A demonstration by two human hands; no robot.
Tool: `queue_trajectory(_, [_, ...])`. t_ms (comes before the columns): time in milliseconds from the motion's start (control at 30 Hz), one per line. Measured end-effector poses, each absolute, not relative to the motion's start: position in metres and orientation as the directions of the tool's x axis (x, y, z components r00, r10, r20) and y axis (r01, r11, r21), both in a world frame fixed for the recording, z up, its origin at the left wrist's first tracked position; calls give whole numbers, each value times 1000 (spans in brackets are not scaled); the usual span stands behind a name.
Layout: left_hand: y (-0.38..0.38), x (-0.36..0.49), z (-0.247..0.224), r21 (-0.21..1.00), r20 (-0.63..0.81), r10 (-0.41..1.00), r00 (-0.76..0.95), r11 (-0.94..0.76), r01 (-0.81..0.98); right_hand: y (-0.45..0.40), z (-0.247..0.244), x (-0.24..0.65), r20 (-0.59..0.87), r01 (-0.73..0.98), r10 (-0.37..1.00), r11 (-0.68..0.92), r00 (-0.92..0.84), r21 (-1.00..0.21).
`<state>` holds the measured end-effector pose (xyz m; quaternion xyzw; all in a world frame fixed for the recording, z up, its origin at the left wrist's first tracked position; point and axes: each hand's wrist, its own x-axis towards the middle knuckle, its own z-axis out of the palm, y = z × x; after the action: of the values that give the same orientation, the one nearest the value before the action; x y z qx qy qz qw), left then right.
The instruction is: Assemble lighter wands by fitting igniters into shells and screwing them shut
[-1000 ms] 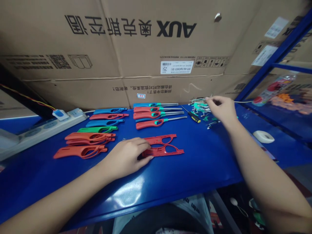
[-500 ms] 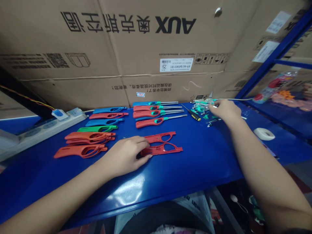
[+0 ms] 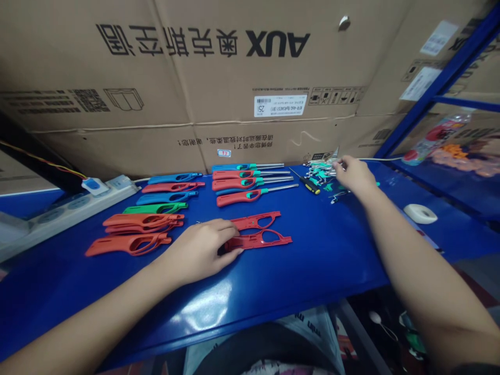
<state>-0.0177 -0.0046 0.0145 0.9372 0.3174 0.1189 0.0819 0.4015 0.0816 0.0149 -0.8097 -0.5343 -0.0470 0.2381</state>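
Note:
Two red casing halves (image 3: 261, 239) lie open on the blue table (image 3: 312, 260). My left hand (image 3: 209, 247) is closed on their left ends, thumb at the near edge. At the back right, my right hand (image 3: 351, 174) reaches into a pile of small green, white and metal parts (image 3: 318, 169). Its fingertips are pinched; what they hold, if anything, is too small to make out. Red and blue lighters with metal tubes (image 3: 238, 198) lie in a stack behind the casing halves. Left of them are blue, red, green and orange handles (image 3: 127, 244) in a column.
A screwdriver (image 3: 310, 185) lies beside the small parts. A white power strip (image 3: 62, 213) runs along the left. A white roll-shaped object (image 3: 420, 214) and a bottle (image 3: 435, 138) are at the right. Cardboard (image 3: 219, 73) stands along the back.
My right hand has shifted slightly at the parts pile, its fingers drawn closer together. My left hand has stayed on the red casing halves. The view has moved slightly.

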Motion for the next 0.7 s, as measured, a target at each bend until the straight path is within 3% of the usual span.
queue_trajectory(100, [-4,-18,14,235,181,613,769,-786,571,85,15,402,410,777,782,-146,470,-613])
queue_trajectory(167, [-4,-18,14,234,172,616,769,-784,575,87,17,402,316,574,789,-56,527,-817])
queue_trajectory(233, [-5,-18,15,232,164,619,768,-781,580,88,19,402,169,390,841,-54,515,-919])
queue_trajectory(433, [-5,-17,15,230,166,620,767,-780,581,82,28,397,-52,185,957,-109,287,-977])
queue_trajectory(700, [-5,-17,15,247,184,615,767,-784,570,82,30,394,-14,58,967,-30,253,-998])
